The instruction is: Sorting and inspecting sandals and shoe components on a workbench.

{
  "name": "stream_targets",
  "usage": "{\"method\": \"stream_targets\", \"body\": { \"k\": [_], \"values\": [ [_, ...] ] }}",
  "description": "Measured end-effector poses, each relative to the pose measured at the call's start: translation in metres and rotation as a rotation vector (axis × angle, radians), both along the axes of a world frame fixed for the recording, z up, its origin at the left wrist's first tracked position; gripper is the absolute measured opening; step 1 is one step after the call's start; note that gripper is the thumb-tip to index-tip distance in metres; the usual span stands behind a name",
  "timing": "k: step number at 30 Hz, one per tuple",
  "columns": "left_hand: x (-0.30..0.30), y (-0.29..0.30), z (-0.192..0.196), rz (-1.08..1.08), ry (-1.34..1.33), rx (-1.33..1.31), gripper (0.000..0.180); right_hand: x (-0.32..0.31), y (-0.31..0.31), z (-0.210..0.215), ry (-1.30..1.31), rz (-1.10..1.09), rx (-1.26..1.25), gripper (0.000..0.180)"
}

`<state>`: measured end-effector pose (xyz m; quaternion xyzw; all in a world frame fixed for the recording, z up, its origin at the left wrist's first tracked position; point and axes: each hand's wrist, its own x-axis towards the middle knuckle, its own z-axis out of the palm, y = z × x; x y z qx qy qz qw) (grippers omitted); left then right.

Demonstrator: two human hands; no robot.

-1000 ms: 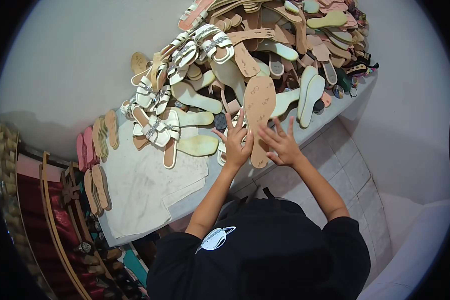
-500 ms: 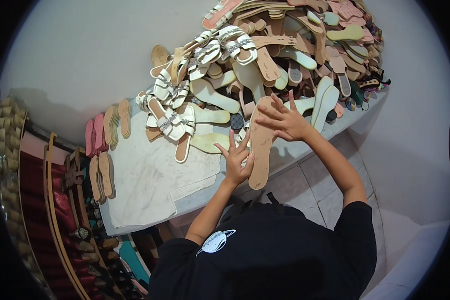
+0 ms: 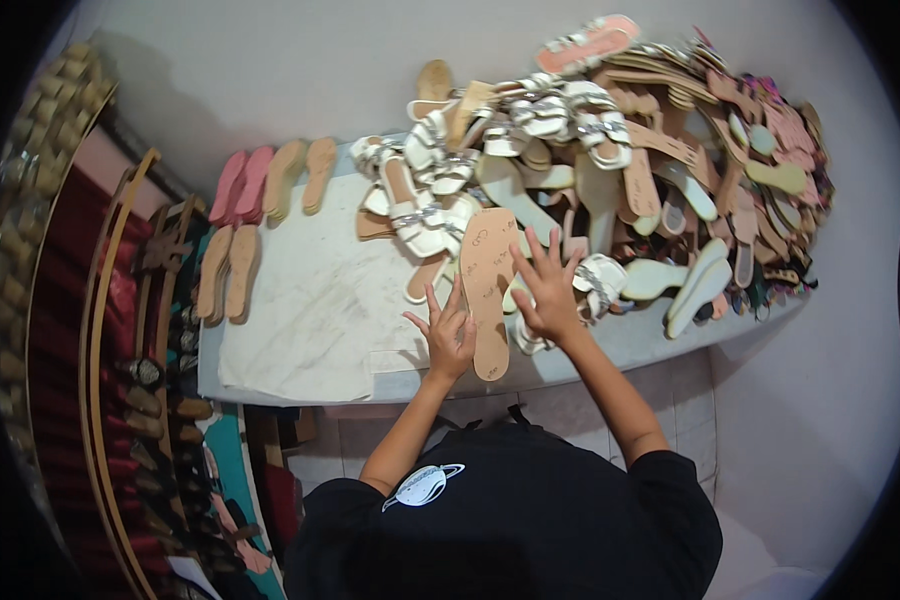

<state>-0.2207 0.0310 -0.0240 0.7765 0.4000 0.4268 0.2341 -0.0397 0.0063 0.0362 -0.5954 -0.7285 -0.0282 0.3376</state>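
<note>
A tan shoe insole (image 3: pixel 488 300) with small dark handwritten marks stands out lengthwise in front of me, its lower end near the table's front edge. My left hand (image 3: pixel 450 340) is at its left edge and grips it low down, with some fingers stretched away from it; the thumb's hold is partly hidden. At the right edge, my right hand (image 3: pixel 548 290) has its fingers spread and holds nothing; whether it touches the insole I cannot tell. White strappy sandals (image 3: pixel 420 225) lie just beyond the insole, and another white sandal (image 3: pixel 600 280) is beside my right hand.
A large heap of tan, cream and pink soles (image 3: pixel 710 150) covers the table's right side. Pink insoles (image 3: pixel 243 185) and tan insoles (image 3: pixel 228 275) stand in stacks at the left, beside a white sheet (image 3: pixel 290 290). A shoe rack (image 3: pixel 155 420) stands left of the table.
My view has turned, so the table sits straighter. My right hand has moved off the insole's face to its right edge. The insole has shifted left over the table.
</note>
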Motion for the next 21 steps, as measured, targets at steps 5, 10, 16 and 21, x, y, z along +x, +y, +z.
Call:
{"method": "stream_targets", "body": {
  "k": [5, 10, 16, 21],
  "values": [
    [-0.055, 0.034, 0.010, 0.170, 0.025, 0.000, 0.024, -0.078, 0.022, -0.027, 0.062, 0.091, -0.084, 0.051],
    [-0.121, 0.077, 0.019, 0.333, 0.043, -0.012, 0.025, -0.151, 0.051, -0.037, 0.097, 0.120, -0.123, 0.073],
    [-0.196, 0.128, 0.020, 0.405, 0.066, -0.008, 0.028, -0.229, 0.095, -0.042, 0.068, 0.182, -0.114, 0.096],
    [-0.244, 0.168, 0.018, 0.392, 0.067, -0.036, 0.030, -0.282, 0.132, -0.046, 0.112, 0.150, -0.087, 0.088]
  ]
}}
